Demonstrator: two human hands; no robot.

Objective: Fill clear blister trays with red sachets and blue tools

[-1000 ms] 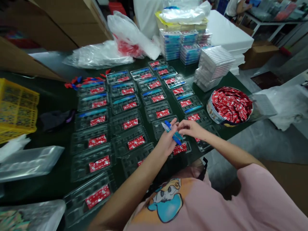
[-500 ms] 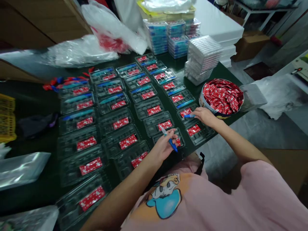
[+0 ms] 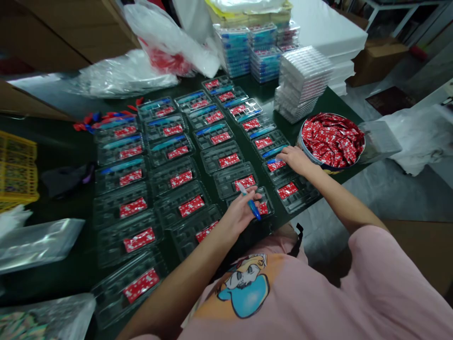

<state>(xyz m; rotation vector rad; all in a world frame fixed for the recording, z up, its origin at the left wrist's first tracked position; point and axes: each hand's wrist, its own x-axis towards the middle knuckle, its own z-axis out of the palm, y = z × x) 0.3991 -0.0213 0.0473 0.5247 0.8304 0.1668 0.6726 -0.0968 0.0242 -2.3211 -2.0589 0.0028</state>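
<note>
My left hand (image 3: 243, 210) is closed around a blue pen-like tool (image 3: 253, 208) with a pale tip, above the clear plastic tray (image 3: 268, 196) nearest my body. My right hand (image 3: 296, 159) has its fingers bent down onto another blue pen-like tool (image 3: 274, 161), at the upper edge of a clear tray with a red patterned packet (image 3: 276, 165). Part of that tool is hidden under the fingertips. Just below sits a tray with only a red packet (image 3: 287, 190) visible in it. Farther back, a tray (image 3: 271, 141) holds both a packet and a blue tool.
Rows of clear trays (image 3: 132, 208) with red packets cover the dark table. A round tub (image 3: 332, 141) full of red packets stands right of my right hand. Stacked clear trays (image 3: 302, 85), filled stacks (image 3: 233, 52), plastic bags (image 3: 116, 75) and a yellow basket (image 3: 17, 165) surround them.
My right hand has moved slightly back and left, bringing its blue tool down at the tray's upper edge. My left hand still holds its tool in nearly the same place. The view has shifted slightly.
</note>
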